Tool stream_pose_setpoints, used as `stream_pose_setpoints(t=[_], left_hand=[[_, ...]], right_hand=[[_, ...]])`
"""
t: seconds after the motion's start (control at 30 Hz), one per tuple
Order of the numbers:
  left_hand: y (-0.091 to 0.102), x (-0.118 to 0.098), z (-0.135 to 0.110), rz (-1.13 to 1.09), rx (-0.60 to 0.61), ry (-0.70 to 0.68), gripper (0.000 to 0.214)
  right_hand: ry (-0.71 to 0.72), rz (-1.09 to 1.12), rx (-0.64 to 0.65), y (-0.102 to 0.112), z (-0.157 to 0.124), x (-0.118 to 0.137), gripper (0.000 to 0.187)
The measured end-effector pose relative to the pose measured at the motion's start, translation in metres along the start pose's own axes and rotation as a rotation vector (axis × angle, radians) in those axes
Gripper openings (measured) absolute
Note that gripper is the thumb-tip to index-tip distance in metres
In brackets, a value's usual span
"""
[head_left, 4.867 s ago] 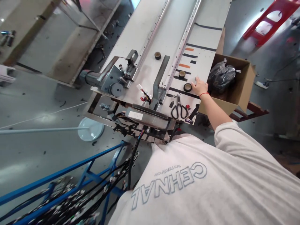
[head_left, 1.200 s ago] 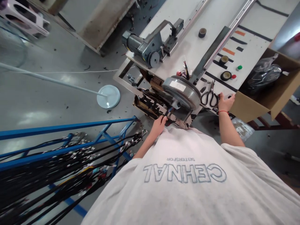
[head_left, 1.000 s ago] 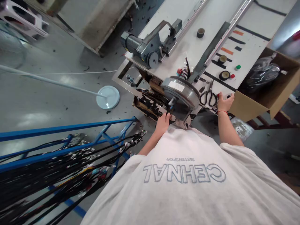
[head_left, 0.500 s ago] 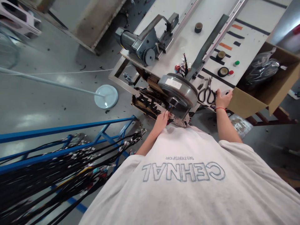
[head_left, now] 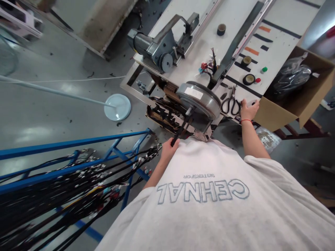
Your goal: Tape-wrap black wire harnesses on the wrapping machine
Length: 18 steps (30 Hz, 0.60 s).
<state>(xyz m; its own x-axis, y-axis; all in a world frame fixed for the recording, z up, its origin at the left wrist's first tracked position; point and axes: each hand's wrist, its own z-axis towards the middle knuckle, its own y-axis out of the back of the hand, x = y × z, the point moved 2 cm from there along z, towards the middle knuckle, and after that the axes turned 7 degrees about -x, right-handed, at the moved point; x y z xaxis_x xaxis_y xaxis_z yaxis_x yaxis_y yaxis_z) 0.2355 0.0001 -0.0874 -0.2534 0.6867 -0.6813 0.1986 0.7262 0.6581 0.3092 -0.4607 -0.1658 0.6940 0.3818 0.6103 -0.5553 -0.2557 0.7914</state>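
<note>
My left hand [head_left: 169, 150] is closed on a black cable [head_left: 180, 131], which runs taut up to the hub of a round grey metal drum [head_left: 199, 99] with a white label. Behind the drum, a bundle of wires with red and blue connectors [head_left: 204, 67] lies on the table. My right hand [head_left: 249, 111] rests at the table's front edge, thumb and forefinger apart, near a small dark piece; its other fingers are partly hidden. Just left of it lie black-handled scissors [head_left: 231, 104].
An open cardboard box [head_left: 285, 111] holding plastic-wrapped goods is at right. Tape rolls [head_left: 248, 79] and a red button [head_left: 258, 80] are on the table. A grey motor unit [head_left: 157, 48] stands behind left. Many black cables hang on a blue rack [head_left: 78, 141].
My left hand has moved away from the drum, down and left, with a length of black cable now stretched between. The wires with connectors shifted up and right. My right hand stayed put.
</note>
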Motion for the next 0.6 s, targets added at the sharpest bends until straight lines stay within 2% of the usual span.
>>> stream_pose_setpoints(t=[0.23,0.5,0.6], left_hand=[[-0.013,-0.028,0.023,-0.017,-0.095,-0.035,0.042],[-0.022,-0.048,0.043,-0.051,-0.117,-0.071,0.034],[-0.026,-0.055,0.049,-0.024,-0.089,-0.112,0.031]], right_hand=[[-0.001,0.010,-0.004,0.000,0.000,0.001,0.078],[-0.017,0.013,-0.006,0.001,-0.003,0.003,0.077],[-0.001,0.011,-0.018,0.001,-0.004,0.001,0.077]])
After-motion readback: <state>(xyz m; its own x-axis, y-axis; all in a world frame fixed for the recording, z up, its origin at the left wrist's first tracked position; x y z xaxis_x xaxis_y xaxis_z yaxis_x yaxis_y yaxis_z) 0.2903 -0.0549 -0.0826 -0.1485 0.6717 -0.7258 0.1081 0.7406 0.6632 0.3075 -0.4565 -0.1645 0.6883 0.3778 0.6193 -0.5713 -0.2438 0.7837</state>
